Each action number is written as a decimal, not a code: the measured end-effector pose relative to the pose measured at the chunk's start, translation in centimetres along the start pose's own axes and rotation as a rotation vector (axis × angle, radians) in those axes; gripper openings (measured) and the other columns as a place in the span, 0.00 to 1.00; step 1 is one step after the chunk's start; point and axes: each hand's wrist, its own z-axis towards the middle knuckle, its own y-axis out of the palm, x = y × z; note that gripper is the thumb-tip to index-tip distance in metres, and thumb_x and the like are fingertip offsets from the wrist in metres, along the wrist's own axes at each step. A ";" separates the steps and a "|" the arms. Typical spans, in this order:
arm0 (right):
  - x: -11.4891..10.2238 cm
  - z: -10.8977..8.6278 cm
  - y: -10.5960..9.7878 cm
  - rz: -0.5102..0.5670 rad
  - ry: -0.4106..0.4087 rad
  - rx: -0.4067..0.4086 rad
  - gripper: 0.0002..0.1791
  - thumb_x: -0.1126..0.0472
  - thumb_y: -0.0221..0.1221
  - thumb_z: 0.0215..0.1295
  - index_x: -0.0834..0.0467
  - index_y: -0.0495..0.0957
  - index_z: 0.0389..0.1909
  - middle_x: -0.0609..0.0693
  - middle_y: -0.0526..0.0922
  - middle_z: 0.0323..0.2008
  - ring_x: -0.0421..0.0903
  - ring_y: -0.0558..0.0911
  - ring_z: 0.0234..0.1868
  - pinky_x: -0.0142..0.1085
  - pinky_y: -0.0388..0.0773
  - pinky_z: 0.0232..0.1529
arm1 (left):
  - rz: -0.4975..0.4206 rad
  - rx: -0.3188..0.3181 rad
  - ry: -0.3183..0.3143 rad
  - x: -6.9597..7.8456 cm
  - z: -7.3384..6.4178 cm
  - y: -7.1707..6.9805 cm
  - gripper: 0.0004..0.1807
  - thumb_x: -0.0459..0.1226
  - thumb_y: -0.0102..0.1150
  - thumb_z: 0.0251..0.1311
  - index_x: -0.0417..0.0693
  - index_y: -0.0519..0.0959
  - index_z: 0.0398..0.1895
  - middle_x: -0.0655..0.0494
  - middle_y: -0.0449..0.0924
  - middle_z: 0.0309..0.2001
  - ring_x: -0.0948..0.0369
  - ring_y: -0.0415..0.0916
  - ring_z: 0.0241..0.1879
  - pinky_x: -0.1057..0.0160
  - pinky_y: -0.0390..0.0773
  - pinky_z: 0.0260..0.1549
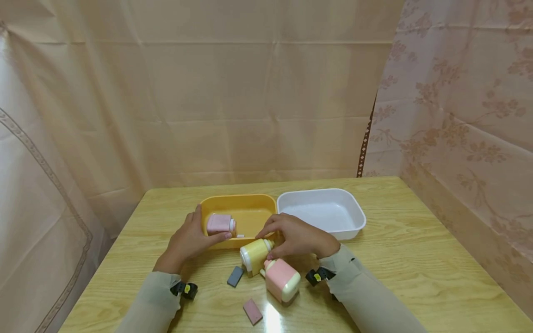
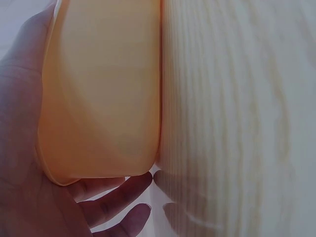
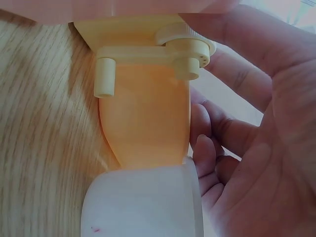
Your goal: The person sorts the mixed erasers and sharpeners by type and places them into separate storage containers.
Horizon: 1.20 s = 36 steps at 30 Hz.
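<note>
My left hand (image 1: 187, 238) grips the left end of an orange tray (image 1: 250, 199), its thumb over the near rim and fingers round the outer wall. In the tray lies a pink hand-crank pencil sharpener (image 1: 219, 224) beside a small white piece (image 1: 240, 236). My right hand (image 1: 297, 236) holds a yellow hand-crank pencil sharpener (image 1: 255, 254) by its crank end, thumb and forefinger on either side, at the tray's near rim. Its crank (image 3: 143, 54) shows in the right wrist view. Close to the right thumb, a pink-and-cream sharpener (image 1: 282, 280) lies on its side.
A white tray (image 1: 354, 208) stands against the orange one's right end. A grey eraser-like block (image 1: 235, 276) and a pink one (image 1: 252, 311) lie on the wooden table (image 1: 416, 259) nearer to me. Curtains (image 1: 250, 92) hang behind the table and at both sides.
</note>
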 end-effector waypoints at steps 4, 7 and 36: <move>0.0 0.0 0.1 -0.020 -0.008 0.005 0.25 0.46 0.79 0.53 0.40 0.87 0.54 0.36 0.81 0.51 0.42 0.77 0.54 0.41 0.75 0.56 | -0.002 -0.009 -0.013 -0.1 0.0 0.1 0.79 0.82 0.60 0.40 0.53 0.33 0.85 0.39 0.61 0.73 0.43 0.74 0.62 0.34 0.75 0.56; -0.1 -0.2 0.1 -0.029 -0.016 0.017 0.25 0.47 0.79 0.53 0.40 0.87 0.53 0.36 0.81 0.50 0.43 0.78 0.53 0.38 0.74 0.54 | -0.010 -0.009 -0.017 -0.1 0.0 0.3 0.78 0.82 0.61 0.39 0.54 0.35 0.85 0.39 0.61 0.73 0.42 0.73 0.62 0.32 0.74 0.57; 0.0 -0.1 0.1 -0.081 -0.115 0.056 0.23 0.48 0.77 0.55 0.43 0.87 0.53 0.36 0.82 0.51 0.37 0.76 0.54 0.39 0.75 0.59 | -0.009 0.005 -0.009 0.0 -0.1 0.1 0.77 0.83 0.60 0.38 0.56 0.39 0.85 0.41 0.64 0.69 0.45 0.75 0.59 0.36 0.76 0.54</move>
